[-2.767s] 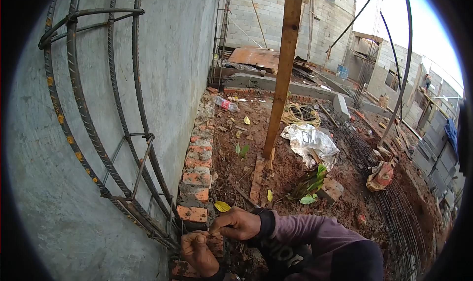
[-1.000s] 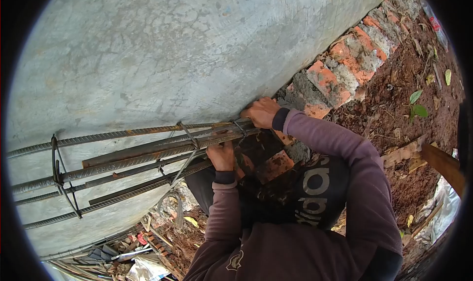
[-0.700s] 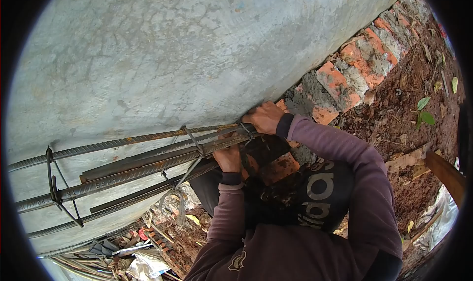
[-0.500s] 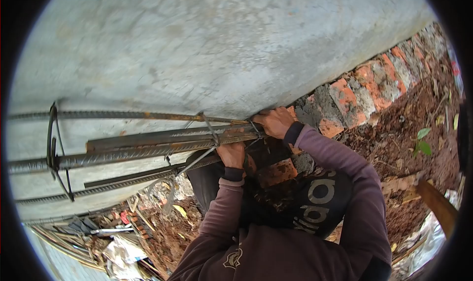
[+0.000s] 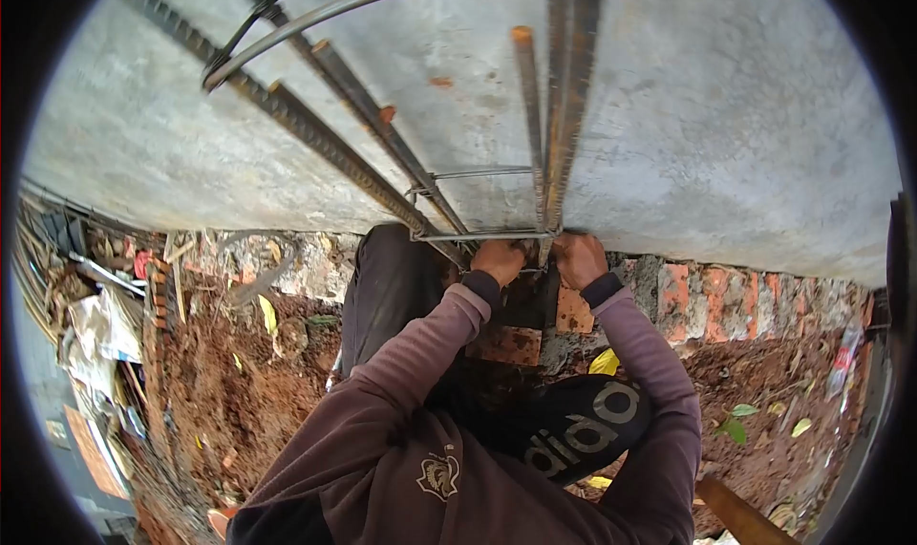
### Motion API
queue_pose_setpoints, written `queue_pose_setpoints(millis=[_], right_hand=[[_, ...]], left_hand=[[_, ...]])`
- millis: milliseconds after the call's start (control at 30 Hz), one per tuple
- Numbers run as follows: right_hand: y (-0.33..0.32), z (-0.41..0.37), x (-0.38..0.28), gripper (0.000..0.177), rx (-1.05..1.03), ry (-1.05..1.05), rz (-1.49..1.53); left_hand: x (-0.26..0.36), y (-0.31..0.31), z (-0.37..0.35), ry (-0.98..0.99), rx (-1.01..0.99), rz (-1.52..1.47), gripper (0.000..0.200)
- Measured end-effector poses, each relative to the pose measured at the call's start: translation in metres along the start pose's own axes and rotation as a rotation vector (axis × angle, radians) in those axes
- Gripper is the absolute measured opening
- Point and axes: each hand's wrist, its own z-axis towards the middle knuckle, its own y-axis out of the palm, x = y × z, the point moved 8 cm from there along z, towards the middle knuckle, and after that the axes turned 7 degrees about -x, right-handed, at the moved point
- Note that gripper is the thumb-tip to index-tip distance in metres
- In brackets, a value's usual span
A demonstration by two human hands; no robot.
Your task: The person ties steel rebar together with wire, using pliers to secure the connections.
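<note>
A cage of ribbed steel bars [image 5: 330, 149] stands against the wall, with bent steel stirrups around its bars. My left hand [image 5: 499, 259] is closed low inside the cage, just under a lower stirrup [image 5: 487, 235]. Beside the right-hand bars [image 5: 565, 125] my right hand [image 5: 580, 258] has its fingers curled at that stirrup's corner. What the fingertips of either hand pinch is hidden by the knuckles and the steel. Below the hands lies a dark gap edged by a red brick [image 5: 506, 344].
A grey plastered wall [image 5: 726, 115] rises behind the cage. A brick and mortar footing [image 5: 716, 301] runs along its base, with reddish soil [image 5: 258, 373] in front. Scrap and plastic sheeting [image 5: 100, 330] lie at left. A wooden handle [image 5: 740, 514] is at lower right.
My view has turned, so the cage now points up instead of left. Both hands remain low at the cage's stirrup, the right one now at its right corner.
</note>
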Motion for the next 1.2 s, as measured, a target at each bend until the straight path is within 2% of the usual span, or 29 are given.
queue_pose_setpoints(millis=[67,100,200,300,400,500,600,700,800,833,933,1033,1133,1167,1200], right_hand=[[-0.01,-0.005,-0.009,0.023,-0.024,-0.036,-0.009],[-0.015,-0.005,-0.012,0.023,-0.034,-0.054,-0.012],[-0.012,-0.006,-0.008,0.026,-0.064,-0.116,-0.004],[-0.005,-0.005,-0.009,0.026,-0.085,0.019,-0.305],[0.008,-0.001,0.006,0.023,0.01,-0.018,-0.228],[0.017,0.005,0.021,0.015,-0.011,-0.003,-0.209],[0.011,-0.002,0.008,0.014,0.204,-0.087,-0.15],[0.007,-0.006,0.0,0.024,0.133,-0.047,-0.174],[0.006,-0.015,-0.009,0.022,0.228,-0.101,-0.23],[0.009,-0.016,-0.007,0.025,0.205,-0.068,-0.249],[0.013,-0.012,0.005,0.031,0.307,-0.052,-0.006],[0.023,-0.01,0.008,0.039,0.316,-0.045,-0.005],[0.02,-0.017,0.0,0.043,0.316,-0.086,-0.139],[0.025,-0.013,0.005,0.044,0.239,-0.034,-0.168],[0.025,-0.013,0.008,0.044,0.258,-0.042,-0.116]], left_hand=[[0.014,-0.006,-0.008,-0.123,-0.062,0.239,0.038],[0.039,-0.018,-0.024,-0.084,0.006,0.336,0.039],[0.056,-0.025,-0.038,-0.027,0.049,0.272,0.039],[0.062,-0.028,-0.042,-0.094,0.01,0.283,0.039],[0.054,-0.028,-0.033,-0.112,0.061,0.299,0.037],[0.065,-0.025,-0.041,-0.198,0.058,0.292,0.038],[0.07,-0.023,-0.046,-0.181,0.187,0.221,0.039],[0.065,-0.025,-0.045,-0.24,0.169,0.223,0.04],[0.043,-0.023,-0.022,-0.174,0.128,0.169,0.041],[0.039,-0.022,-0.019,-0.182,0.055,0.148,0.045],[0.045,-0.026,-0.027,-0.23,0.138,0.193,0.038],[0.063,-0.029,-0.043,-0.198,0.256,0.253,0.037],[0.06,-0.027,-0.043,-0.15,0.244,0.337,0.04],[0.071,-0.029,-0.053,-0.05,0.28,0.381,0.039],[0.072,-0.032,-0.057,-0.008,0.301,0.387,0.038]])
